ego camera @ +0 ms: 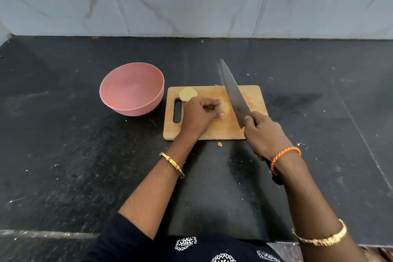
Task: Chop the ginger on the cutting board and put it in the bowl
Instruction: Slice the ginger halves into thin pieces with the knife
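Pinning the ginger (223, 107) down on the cutting board (214, 132), the left hand (196, 116) has its fingers (209, 104) curled over the piece and the thumb tucked in low on the near side, so that is a firm pinch on the root. Just to the right of those fingers the knife (234, 93) hangs tilted, tip pointing away, blade above the board and not yet down on the ginger. The right hand (264, 134) is wrapped tight round the handle, forefinger up by the heel of the blade.

A second piece of ginger (187, 93) lies beyond the left fingers, at the board's far left corner, cut face up. Left of that again stands the pink bowl (131, 89), just beside the board on the dark worktop (63, 155), nothing visible inside it. One small scrap (219, 144) has got off the near edge of the board.

Now, the ginger itself looks light, firm and fibrous, and a fresh-cut face is likely damp and slippery, so it wants holding flat side down with fingertips curled back from the blade. The piece is small; there is little room between knuckles and steel. By my reading the chopping is barely under way, and nothing has gone in the bowl yet
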### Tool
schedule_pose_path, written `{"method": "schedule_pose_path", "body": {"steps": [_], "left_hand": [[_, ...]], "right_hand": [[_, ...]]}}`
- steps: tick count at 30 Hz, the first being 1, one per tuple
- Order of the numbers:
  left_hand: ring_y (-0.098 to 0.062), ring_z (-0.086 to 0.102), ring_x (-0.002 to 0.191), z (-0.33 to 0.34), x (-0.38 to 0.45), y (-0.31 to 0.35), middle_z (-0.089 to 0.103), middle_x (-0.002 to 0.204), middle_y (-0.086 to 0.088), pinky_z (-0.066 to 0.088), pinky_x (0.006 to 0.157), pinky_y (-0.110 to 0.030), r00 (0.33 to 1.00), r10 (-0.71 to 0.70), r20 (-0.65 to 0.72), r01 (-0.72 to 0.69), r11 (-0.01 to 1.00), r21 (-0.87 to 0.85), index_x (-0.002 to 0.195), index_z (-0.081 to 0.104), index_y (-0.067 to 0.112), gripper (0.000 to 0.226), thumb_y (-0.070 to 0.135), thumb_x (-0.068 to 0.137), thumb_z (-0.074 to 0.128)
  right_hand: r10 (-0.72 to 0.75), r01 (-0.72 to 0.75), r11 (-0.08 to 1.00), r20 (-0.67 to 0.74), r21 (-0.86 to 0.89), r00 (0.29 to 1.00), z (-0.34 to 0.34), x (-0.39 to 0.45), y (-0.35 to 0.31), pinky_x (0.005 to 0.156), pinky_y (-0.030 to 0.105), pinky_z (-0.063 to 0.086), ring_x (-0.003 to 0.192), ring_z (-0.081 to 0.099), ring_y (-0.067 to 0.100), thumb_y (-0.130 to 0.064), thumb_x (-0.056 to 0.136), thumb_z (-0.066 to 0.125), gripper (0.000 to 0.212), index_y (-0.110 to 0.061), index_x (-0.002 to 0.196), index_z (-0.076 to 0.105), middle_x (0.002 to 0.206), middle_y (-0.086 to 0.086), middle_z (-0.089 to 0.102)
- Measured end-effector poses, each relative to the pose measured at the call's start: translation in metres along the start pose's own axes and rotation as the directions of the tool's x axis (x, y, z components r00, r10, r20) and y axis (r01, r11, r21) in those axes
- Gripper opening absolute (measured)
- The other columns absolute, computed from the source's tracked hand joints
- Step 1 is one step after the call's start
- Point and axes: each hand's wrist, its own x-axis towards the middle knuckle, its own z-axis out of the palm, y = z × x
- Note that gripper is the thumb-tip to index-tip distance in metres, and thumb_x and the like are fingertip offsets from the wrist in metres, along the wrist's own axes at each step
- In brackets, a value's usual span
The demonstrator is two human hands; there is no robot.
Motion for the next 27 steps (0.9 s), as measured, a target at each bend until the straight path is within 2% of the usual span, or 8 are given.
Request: {"method": "schedule_pose_path", "body": {"steps": [3,8,14,19,21,24,27], "left_hand": [[-0.001,0.058,0.086,0.0,0.0,0.0,0.07,0.106,-0.007,0.044,0.077,-0.002,1.0,0.002,0.003,-0.002,1.0,0.004,0.106,0.069,0.005,0.044,0.009,0.064,0.082],[-0.001,0.059,0.087,0.0,0.0,-0.001,0.07,0.106,-0.007,0.045,0.078,-0.002,1.0,0.011,0.001,-0.011,1.0,0.002,0.106,0.069,0.005,0.043,0.008,0.064,0.082],[-0.005,0.062,0.087,0.0,0.0,-0.001,0.07,0.104,-0.008,0.047,0.077,-0.003,1.0,0.013,-0.011,-0.013,1.0,-0.018,0.104,0.069,0.003,0.043,0.007,0.063,0.083],[-0.002,0.061,0.086,0.0,-0.001,-0.001,0.07,0.105,-0.008,0.045,0.075,0.0,1.0,0.019,-0.003,-0.019,1.0,-0.005,0.105,0.069,0.003,0.043,0.007,0.064,0.082],[-0.002,0.061,0.087,0.0,-0.001,-0.001,0.07,0.105,-0.007,0.045,0.074,0.0,1.0,0.018,0.001,-0.018,1.0,-0.004,0.106,0.068,0.003,0.043,0.007,0.065,0.081],[-0.002,0.06,0.087,0.002,-0.002,-0.001,0.07,0.104,-0.009,0.044,0.074,0.001,0.999,0.026,-0.022,-0.026,1.0,0.0,0.104,0.069,0.002,0.041,0.006,0.065,0.081],[-0.004,0.06,0.088,0.002,-0.002,0.0,0.07,0.103,-0.01,0.043,0.074,0.002,0.999,0.038,-0.037,-0.038,0.999,-0.001,0.103,0.069,0.002,0.04,0.005,0.065,0.081]], "right_hand": [[0.006,-0.006,1.0,0.024,-0.017,1.0,0.003,0.005,-0.005,0.067,0.04,0.051,0.06,0.049,0.023,-0.028,0.095,0.032,0.03,-0.013,0.076,0.049,0.07,0.008,0.053],[-0.014,0.015,0.999,0.052,-0.034,0.999,0.006,0.012,-0.007,0.063,0.036,0.047,0.058,0.047,0.019,-0.027,0.097,0.031,0.03,-0.012,0.084,0.053,0.071,0.006,0.052],[-0.032,0.038,0.995,0.059,-0.097,0.998,0.01,0.016,-0.007,0.067,0.041,0.053,0.068,0.055,0.026,-0.029,0.098,0.03,0.029,-0.012,0.092,0.053,0.078,0.01,0.056],[-0.05,0.054,0.979,0.025,-0.195,0.998,0.014,0.019,-0.01,0.065,0.032,0.041,0.071,0.051,0.026,-0.026,0.098,0.03,0.024,-0.011,0.092,0.048,0.082,0.011,0.055],[-0.05,0.053,0.976,0.018,-0.21,0.999,0.017,0.016,-0.012,0.066,0.033,0.041,0.07,0.049,0.026,-0.026,0.099,0.03,0.023,-0.011,0.092,0.046,0.078,0.011,0.052],[-0.001,0.009,0.972,0.034,-0.237,0.999,0.027,0.006,-0.01,0.071,0.036,0.044,0.079,0.052,0.033,-0.026,0.099,0.03,0.02,-0.012,0.093,0.043,0.085,0.014,0.052],[0.044,-0.033,0.966,0.038,-0.255,0.998,0.033,-0.012,0.0,0.07,0.036,0.041,0.082,0.051,0.038,-0.028,0.098,0.031,0.018,-0.013,0.09,0.037,0.084,0.014,0.048]]}}
